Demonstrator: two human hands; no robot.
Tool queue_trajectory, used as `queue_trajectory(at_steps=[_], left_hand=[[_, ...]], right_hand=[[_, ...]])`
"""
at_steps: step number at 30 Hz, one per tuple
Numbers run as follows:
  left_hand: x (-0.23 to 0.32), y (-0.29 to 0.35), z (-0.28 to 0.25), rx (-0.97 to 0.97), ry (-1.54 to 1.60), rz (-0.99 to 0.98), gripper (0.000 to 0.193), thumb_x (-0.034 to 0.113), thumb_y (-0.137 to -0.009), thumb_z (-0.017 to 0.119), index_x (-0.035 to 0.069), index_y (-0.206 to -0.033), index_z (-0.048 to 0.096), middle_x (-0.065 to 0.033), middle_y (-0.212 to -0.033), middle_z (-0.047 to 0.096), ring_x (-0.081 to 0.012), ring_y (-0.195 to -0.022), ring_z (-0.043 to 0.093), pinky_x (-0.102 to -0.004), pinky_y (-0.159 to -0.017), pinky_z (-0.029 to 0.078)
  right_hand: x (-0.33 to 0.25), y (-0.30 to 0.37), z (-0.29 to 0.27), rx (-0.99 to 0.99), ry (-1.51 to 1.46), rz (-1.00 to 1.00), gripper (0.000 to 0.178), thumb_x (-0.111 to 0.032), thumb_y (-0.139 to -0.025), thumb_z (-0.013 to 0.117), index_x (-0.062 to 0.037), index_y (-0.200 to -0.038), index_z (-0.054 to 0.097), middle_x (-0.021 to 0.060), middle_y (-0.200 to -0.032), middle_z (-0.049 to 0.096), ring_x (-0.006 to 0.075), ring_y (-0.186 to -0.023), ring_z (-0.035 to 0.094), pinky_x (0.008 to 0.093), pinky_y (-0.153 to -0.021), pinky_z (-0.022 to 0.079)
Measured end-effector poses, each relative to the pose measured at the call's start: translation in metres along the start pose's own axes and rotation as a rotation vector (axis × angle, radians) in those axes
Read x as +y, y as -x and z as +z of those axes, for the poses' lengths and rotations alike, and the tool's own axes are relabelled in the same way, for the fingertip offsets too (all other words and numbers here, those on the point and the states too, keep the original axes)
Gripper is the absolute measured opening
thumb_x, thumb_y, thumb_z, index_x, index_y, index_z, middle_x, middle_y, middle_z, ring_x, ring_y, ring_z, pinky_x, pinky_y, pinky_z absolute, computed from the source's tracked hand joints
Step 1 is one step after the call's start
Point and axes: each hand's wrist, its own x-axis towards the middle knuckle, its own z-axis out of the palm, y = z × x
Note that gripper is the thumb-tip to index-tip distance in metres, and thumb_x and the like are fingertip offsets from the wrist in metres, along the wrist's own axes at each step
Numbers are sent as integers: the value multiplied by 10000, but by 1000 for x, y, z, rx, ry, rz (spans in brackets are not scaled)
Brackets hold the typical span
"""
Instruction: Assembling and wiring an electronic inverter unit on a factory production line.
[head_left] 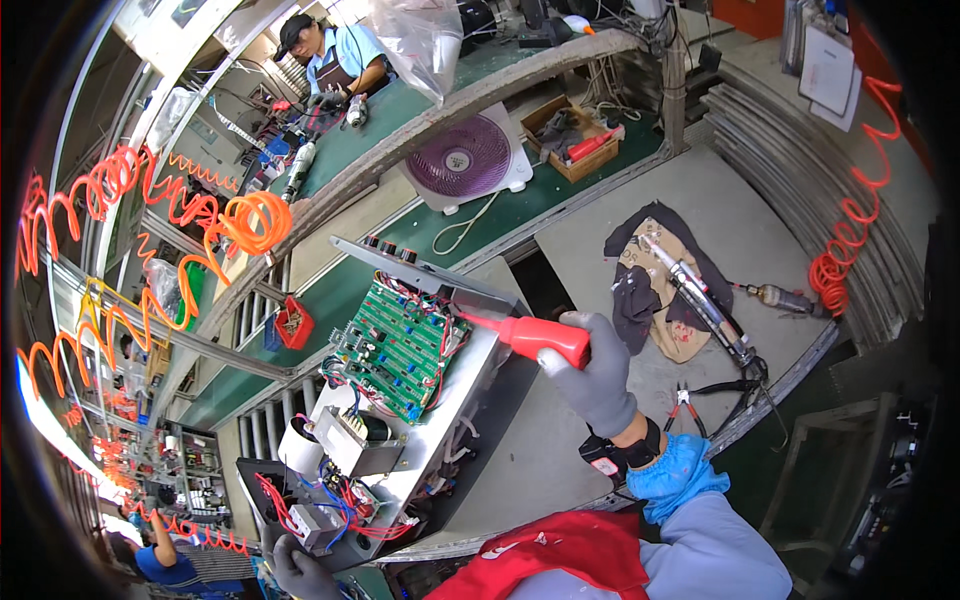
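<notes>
My right hand (597, 375), in a grey glove, is wrapped round a red squeeze bottle (545, 340). Its narrow nozzle points left to wires at the edge of a green circuit board (395, 345). The board sits in an open metal chassis (470, 385) with black knobs along its far panel. A transformer (355, 440), a white cylinder and red and blue wires fill the chassis's near end. At the lower left, my gloved left hand (300, 572) grips the chassis's near corner by the black end panel; part of this hand is cut off by the view.
Right of the chassis lie dark and tan cloths (665, 290), a caulking gun (705, 310), red-handled cutters (685, 405) and an air tool (780, 298). Beyond stand a purple fan (458, 160) and a wooden box (575, 140). Orange coiled hoses (250, 225) hang left. A co-worker (345, 65) sits at the far bench.
</notes>
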Motion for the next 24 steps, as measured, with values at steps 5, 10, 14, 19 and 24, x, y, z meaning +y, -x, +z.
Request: queue_trajectory(at_steps=[5, 10, 14, 19, 24], left_hand=[[-21, 0, 0, 2, -42, 9, 250, 26, -794, 544, -23, -981, 703, -167, -1046, 680, -290, -927, 650, -367, -809, 528], [-8, -1, 7, 35, 79, 48, 238, -5, -792, 535, -42, -968, 692, -184, -1114, 650, -294, -966, 634, -357, -807, 526], [-22, -1, 11, 48, 122, -21, 231, -20, -795, 535, -41, -962, 693, -182, -1131, 646, -296, -998, 622, -356, -829, 518], [-11, 0, 4, 40, 20, 62, 216, -1, -800, 551, -39, -953, 698, -176, -1131, 652, -297, -1021, 620, -362, -862, 508], [-13, 1, 10, 57, 38, 58, 209, 21, -802, 564, -33, -948, 703, -178, -1119, 661, -299, -1032, 626, -368, -880, 502]], right_hand=[[12, -6, 9, -52, -83, -12, 415, -202, -732, 767, 9, -1030, 570, 181, -939, 638, 333, -832, 659, 390, -723, 536], [15, -12, 9, -28, -76, -65, 433, -192, -724, 775, 7, -1042, 558, 185, -942, 639, 344, -814, 663, 403, -711, 541], [20, -18, 9, -25, -95, -72, 428, -189, -725, 774, 3, -1041, 559, 186, -935, 637, 350, -803, 660, 407, -700, 539], [20, -20, 12, -33, -102, -91, 414, -197, -735, 764, -2, -1040, 561, 173, -920, 633, 350, -794, 655, 410, -688, 536], [21, -24, 6, -29, -64, -155, 399, -205, -743, 754, -12, -1034, 560, 156, -904, 627, 346, -774, 655, 404, -658, 538]])
